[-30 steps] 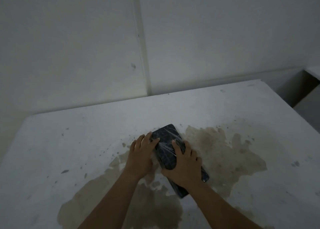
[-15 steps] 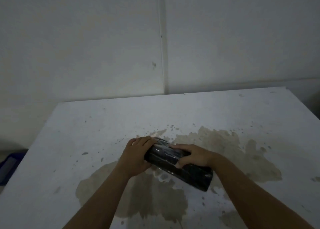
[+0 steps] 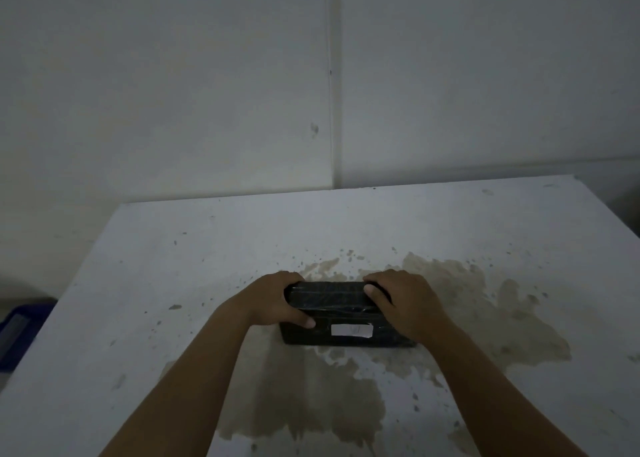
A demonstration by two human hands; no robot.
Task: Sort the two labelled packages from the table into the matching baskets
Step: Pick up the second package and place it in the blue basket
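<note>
Left hand (image 3: 273, 300) & right hand (image 3: 403, 304) closed round ends of black package (image 3: 332, 313), w/ slick-looking wrap, prob. rigid, so end grip suits.

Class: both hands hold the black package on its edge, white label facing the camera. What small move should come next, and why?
Probably tilt the black package slightly toward the face to read its white label; both the left hand and right hand already grip its ends, and the writing is too faint to read.
</note>
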